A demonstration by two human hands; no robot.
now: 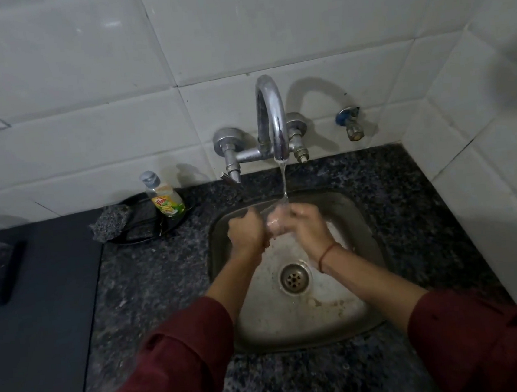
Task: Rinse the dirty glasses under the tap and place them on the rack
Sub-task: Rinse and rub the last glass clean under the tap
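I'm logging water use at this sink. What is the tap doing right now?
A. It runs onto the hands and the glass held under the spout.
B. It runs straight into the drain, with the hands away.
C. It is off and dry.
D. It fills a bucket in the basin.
A: a thin stream falls from the tap to where the left hand and the right hand hold the clear glass above the sink.
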